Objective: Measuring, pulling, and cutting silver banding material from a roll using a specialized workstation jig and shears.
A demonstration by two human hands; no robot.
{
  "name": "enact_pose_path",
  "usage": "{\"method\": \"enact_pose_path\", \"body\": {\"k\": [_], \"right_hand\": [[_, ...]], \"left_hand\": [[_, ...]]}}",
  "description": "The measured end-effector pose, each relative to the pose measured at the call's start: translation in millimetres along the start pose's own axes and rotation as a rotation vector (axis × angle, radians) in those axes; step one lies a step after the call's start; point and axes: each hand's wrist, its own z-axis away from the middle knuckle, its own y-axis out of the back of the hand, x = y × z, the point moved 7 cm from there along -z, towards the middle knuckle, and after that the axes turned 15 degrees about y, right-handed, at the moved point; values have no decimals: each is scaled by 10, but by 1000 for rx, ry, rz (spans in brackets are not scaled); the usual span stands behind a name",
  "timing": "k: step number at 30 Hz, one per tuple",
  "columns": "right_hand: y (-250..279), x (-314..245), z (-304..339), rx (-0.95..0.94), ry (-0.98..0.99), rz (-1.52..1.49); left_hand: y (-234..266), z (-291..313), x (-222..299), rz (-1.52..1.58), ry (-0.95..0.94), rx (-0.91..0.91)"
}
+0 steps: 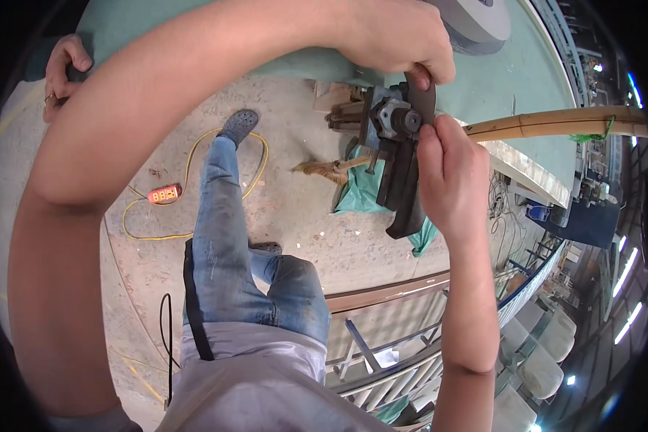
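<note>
While working at the near edge of the green-topped table, holding a thin, dark, flat plate in both hands. Pinching its far end narrowly with left hand; pinching its near end with right hand, fingers closed. Located just beside a dark metal clamp-like device with round knob, same edge; cannot tell if touching. Noted farther in: thick grey disc-shaped roll. Seen crossing the right edge: pale-brown bamboo pole. Spotted near the left end: another person's hand.
</note>
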Motion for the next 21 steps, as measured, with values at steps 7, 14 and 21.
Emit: {"method": "enact_pose_path", "body": {"k": [7,14,21], "right_hand": [[8,68,62,19,-50,24],[-13,42,47,13,3,-13],[16,24,31,-3,40,-30]], "left_hand": [[-155,-58,-26,39,-149,1],[-206,-1,-55,134,-147,67],[-126,11,-42,163,-194,58]]}}
